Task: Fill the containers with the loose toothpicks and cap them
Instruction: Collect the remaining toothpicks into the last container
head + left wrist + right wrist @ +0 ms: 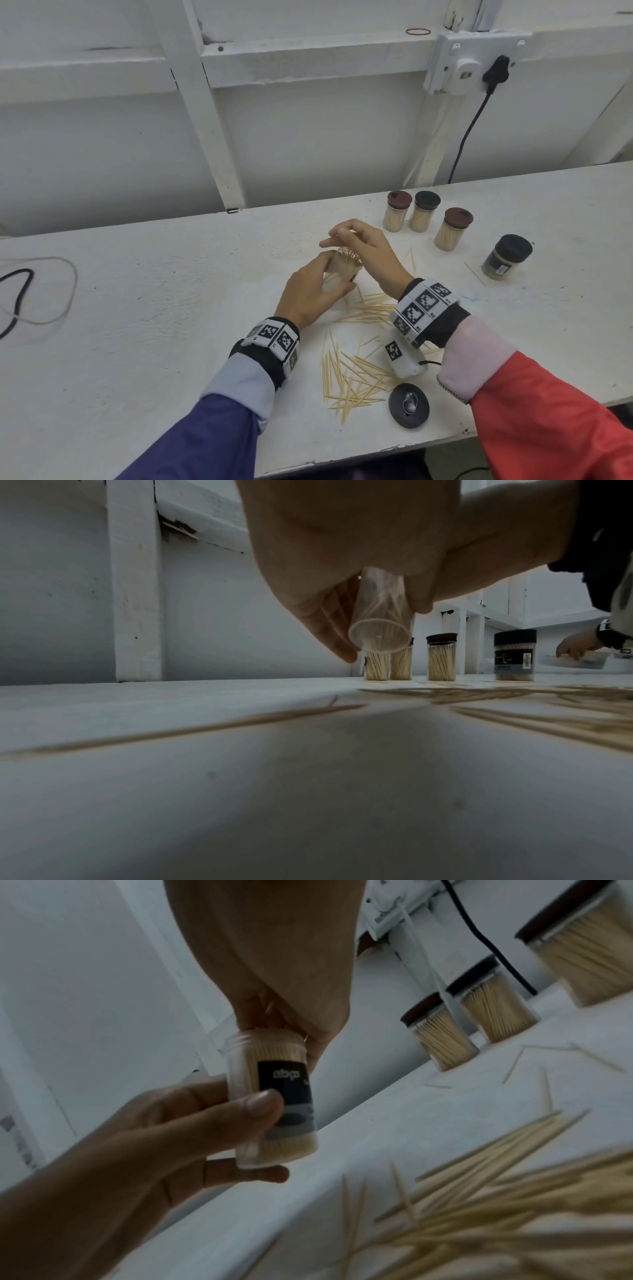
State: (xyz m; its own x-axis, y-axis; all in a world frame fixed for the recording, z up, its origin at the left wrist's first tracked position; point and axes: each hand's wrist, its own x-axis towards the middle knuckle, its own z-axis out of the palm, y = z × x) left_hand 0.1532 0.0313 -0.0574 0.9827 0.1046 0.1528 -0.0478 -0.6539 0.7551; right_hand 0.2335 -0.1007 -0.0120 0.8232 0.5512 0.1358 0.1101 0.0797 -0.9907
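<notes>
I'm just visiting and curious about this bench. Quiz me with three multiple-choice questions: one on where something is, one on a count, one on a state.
1. Where does the loose black lid lie?
A. On the bench near its front edge, beside the loose toothpicks
B. On the open container
C. By the wall socket

2. How many capped containers stand at the back right?
A. Two
B. Four
C. Six

3. What state is the container in the left hand?
A. Capped
B. Uncapped, holding toothpicks
C. Empty on its side

Answers:
1 A: the lid sits by the scattered toothpicks, under the right wrist.
2 B: two brown-lidded and two black-lidded ones stand there.
3 B: its threaded mouth is bare, with the right hand over it.
</notes>
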